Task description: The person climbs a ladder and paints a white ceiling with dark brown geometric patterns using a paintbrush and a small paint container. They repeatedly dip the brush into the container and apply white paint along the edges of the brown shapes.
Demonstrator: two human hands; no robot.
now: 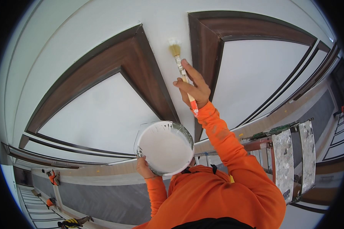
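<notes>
My right hand (198,87) is closed around the handle of a paintbrush (181,68), its wooden grip ending in a red tip. The pale bristles point up and touch the white wall (160,38) between two brown framed panels, leaving a whitish wet-looking patch around them. Low in front of my chest, my left hand (144,168) grips the left edge of a paint bucket (165,148). Off-white paint lies inside the bucket, with drips and smears on its inner wall and rim. Part of the left hand's fingers is hidden by the bucket.
Brown wooden mouldings frame a left panel (103,110) and a right panel (260,72). A paint-spattered ladder (284,160) stands close to my right. Far below is a grey floor (103,198), where several people in orange or yellow clothing (54,178) are at the left.
</notes>
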